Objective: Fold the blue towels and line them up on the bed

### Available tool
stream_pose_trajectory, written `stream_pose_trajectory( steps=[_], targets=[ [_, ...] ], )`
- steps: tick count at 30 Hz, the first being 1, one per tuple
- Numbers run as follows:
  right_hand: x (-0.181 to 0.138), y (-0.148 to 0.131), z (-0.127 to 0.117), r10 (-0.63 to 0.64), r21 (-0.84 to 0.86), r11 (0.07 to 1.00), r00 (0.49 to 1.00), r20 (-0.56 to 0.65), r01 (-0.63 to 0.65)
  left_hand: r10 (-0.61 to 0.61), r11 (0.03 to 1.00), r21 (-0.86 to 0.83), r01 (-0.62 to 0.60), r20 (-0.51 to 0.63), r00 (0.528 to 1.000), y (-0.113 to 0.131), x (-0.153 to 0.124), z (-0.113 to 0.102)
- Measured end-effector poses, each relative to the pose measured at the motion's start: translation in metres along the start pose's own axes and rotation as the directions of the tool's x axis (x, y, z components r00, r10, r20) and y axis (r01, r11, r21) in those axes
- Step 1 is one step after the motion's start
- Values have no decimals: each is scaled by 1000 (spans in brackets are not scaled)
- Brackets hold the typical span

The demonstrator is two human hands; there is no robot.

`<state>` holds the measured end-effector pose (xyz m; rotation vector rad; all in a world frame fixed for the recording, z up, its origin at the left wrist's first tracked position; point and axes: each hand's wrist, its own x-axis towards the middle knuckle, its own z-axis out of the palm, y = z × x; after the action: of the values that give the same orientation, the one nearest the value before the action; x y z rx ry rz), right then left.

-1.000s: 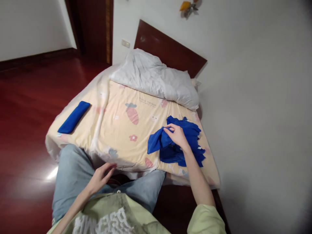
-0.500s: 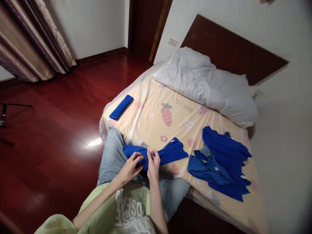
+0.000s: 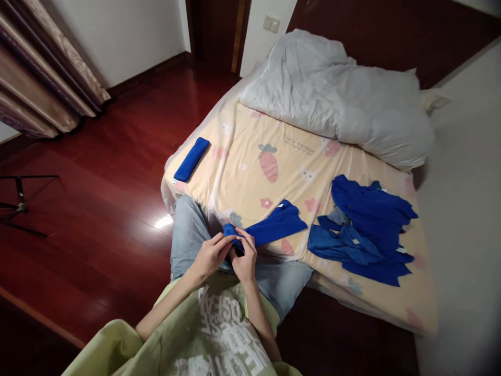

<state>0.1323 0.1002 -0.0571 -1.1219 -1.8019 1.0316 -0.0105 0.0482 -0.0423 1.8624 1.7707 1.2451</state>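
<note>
Both my hands are over my lap at the near edge of the bed, closed on the gathered end of a blue cloth (image 3: 276, 224). My left hand (image 3: 212, 255) pinches the bunched end from the left. Beside it, my right hand (image 3: 245, 257) grips the same bunch, the fingertips of both hands close together. From there the cloth stretches right across the sheet and fans out at its far end, where a small white tag shows. My fingers partly hide the bunched part.
A neatly folded blue cloth (image 3: 191, 159) lies at the bed's left edge. Several crumpled blue cloths (image 3: 368, 230) are heaped on the right. A grey-white quilt (image 3: 336, 94) sits by the headboard. On the floor at left stands a black stand (image 3: 20, 196).
The left part of the held cloth, stretched out over my leg before, is now gathered into a small bunch at my fingers. My hands have drawn closer together. The view has shifted.
</note>
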Motion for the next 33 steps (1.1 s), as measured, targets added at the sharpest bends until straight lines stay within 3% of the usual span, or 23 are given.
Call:
stream_pose_trajectory(
  steps=[4, 7, 12, 17, 20, 24, 28, 33],
  targets=[
    [1, 4, -6, -73, -54, 996, 997, -37, 71, 81, 982, 173, -80, 2, 997, 3, 1, -10],
    [0, 17, -15, -84, -95, 993, 987, -138, 71, 191, 949, 271, -160, -89, 978, 4, 4, -28],
    [-2, 49, -34, -147, -234, 970, 920, -363, 63, 289, 898, 409, -162, -270, 918, 7, 13, -69],
    [-1, 79, -53, -189, -390, 921, 871, -453, -3, 424, 847, 454, -279, -257, 868, 14, 16, -95],
    [-1, 94, -73, -152, -393, 915, 829, -538, -87, 437, 838, 485, -251, -320, 841, 15, 13, -110],
    [-10, 109, -112, -57, -401, 880, 781, -622, -255, 400, 851, 510, -127, -472, 786, 8, 10, -138],
    [-25, 116, -154, -8, -372, 888, 802, -597, -269, 436, 813, 564, -147, -421, 796, -9, 12, -158],
    [-35, 106, -207, 107, -168, 967, 904, -415, -191, 432, 758, 632, -162, -299, 851, -34, 26, -177]
  ],
)
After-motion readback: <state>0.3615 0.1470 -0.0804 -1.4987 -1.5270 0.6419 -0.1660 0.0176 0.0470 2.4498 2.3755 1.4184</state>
